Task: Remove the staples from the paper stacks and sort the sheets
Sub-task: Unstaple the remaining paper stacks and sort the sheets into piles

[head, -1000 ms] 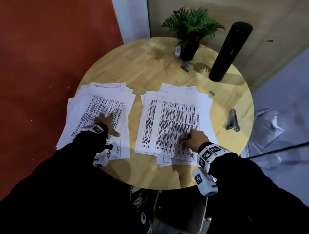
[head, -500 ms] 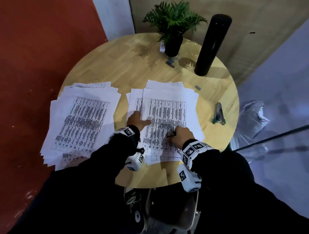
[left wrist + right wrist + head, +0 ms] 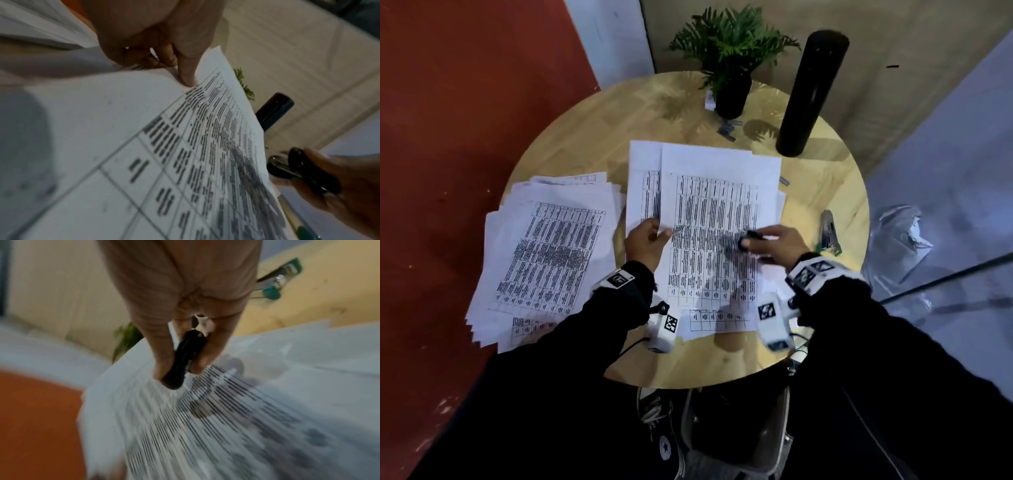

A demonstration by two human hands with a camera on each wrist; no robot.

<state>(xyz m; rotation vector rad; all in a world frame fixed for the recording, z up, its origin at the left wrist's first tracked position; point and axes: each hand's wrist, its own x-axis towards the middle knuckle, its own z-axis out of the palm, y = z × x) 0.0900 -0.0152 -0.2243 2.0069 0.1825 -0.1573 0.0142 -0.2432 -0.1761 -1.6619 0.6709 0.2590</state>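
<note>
Round table, two paper piles. Left hand pinching top sheet at 9 o'clock; right hand gripping black remover. Risk: tearing, if staple remains.

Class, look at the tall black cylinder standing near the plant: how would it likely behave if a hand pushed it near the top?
The black cylinder is tall on a narrow base, so it probably tips easily. Being round, it would likely roll across the table once down.
</note>
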